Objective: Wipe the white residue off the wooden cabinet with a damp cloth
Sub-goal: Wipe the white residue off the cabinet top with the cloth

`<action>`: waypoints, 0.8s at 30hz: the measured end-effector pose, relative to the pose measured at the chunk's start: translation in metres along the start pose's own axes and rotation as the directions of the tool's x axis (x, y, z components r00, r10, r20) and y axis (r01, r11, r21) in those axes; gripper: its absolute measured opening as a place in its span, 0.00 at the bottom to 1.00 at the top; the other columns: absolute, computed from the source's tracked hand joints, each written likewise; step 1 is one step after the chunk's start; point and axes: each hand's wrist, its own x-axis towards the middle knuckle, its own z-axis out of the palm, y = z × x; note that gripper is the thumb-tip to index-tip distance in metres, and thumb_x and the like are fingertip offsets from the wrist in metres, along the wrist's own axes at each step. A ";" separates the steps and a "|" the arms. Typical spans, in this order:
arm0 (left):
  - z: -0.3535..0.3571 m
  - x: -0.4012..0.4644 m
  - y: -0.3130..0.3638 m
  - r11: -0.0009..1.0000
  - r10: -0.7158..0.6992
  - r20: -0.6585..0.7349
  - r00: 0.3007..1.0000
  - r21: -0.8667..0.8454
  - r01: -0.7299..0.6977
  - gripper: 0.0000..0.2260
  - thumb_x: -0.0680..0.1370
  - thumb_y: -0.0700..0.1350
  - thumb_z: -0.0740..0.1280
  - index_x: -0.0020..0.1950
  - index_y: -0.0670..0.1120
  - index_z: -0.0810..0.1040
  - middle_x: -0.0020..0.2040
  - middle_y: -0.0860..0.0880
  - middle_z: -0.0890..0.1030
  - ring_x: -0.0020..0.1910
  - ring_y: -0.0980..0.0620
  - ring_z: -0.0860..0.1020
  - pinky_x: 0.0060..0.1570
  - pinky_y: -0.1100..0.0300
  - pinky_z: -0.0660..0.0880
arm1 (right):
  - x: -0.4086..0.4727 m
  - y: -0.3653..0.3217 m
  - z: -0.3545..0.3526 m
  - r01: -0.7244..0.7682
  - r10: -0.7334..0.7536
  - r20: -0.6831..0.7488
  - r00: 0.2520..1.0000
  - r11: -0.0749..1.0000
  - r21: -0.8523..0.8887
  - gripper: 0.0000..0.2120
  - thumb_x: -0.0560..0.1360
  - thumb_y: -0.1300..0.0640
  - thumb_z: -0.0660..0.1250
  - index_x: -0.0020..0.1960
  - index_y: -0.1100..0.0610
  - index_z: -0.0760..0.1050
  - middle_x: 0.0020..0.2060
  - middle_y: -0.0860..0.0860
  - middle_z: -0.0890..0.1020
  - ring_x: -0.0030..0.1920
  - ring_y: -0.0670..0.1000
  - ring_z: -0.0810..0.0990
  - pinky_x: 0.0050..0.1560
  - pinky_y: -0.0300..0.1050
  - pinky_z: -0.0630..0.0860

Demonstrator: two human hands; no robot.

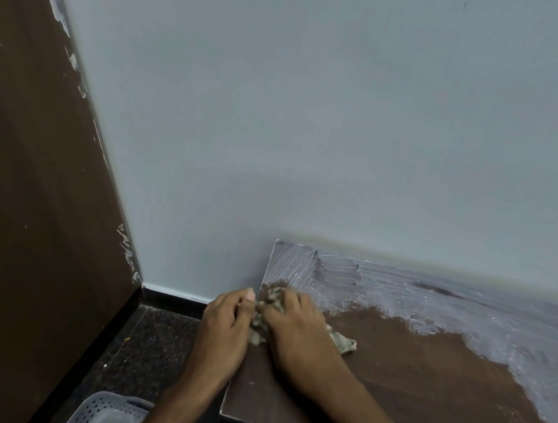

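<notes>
Near: basket (101, 412) on floor, below cabinet's (406, 393) left edge. R hand (295, 331) flat on cloth (269, 318), pressing it by left edge. L hand (226, 323), fingers curled, pinches cloth's edge. Far: white residue (433, 305) along back edge, right side.

Open brown tabletop (424, 384) stretches right of the cloth (342, 343), the wall (315, 128) blocks the far edge, a dark panel (30, 183) closes the left, and a perforated basket (108, 414) sits in the floor gap.
</notes>
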 end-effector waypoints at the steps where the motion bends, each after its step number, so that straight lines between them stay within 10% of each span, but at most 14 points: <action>1: 0.000 0.001 0.001 1.000 0.010 -0.002 1.000 0.007 -0.010 0.12 0.83 0.49 0.61 0.59 0.49 0.81 0.53 0.59 0.79 0.55 0.60 0.76 0.52 0.76 0.66 | 0.010 0.007 0.001 -0.050 0.050 -0.009 0.999 0.999 -0.002 0.14 0.81 0.52 0.56 0.64 0.49 0.71 0.60 0.52 0.68 0.58 0.56 0.67 0.54 0.53 0.69; 8: -0.002 0.016 0.003 0.999 0.009 -0.012 1.000 0.036 -0.009 0.13 0.82 0.49 0.62 0.64 0.48 0.79 0.59 0.53 0.79 0.57 0.54 0.76 0.60 0.56 0.74 | 0.039 0.009 0.010 -0.141 0.138 -0.047 0.989 0.987 -0.077 0.13 0.81 0.49 0.56 0.62 0.51 0.72 0.60 0.53 0.68 0.57 0.56 0.68 0.54 0.53 0.70; 13: 0.004 0.030 0.001 0.999 0.028 -0.003 1.000 0.037 -0.028 0.13 0.82 0.49 0.63 0.65 0.48 0.79 0.60 0.53 0.79 0.58 0.55 0.76 0.60 0.58 0.74 | 0.015 0.007 0.016 0.028 -0.030 -0.025 0.999 0.997 -0.069 0.14 0.79 0.49 0.58 0.64 0.49 0.71 0.57 0.53 0.71 0.56 0.57 0.70 0.50 0.53 0.73; 24: 0.020 0.060 -0.001 0.999 -0.042 0.047 0.998 -0.004 0.042 0.13 0.81 0.46 0.66 0.64 0.47 0.80 0.61 0.51 0.80 0.54 0.58 0.77 0.55 0.66 0.71 | 0.055 0.023 0.014 -0.083 0.081 -0.018 0.997 0.986 -0.144 0.14 0.81 0.51 0.56 0.65 0.52 0.71 0.58 0.54 0.70 0.55 0.57 0.68 0.50 0.54 0.71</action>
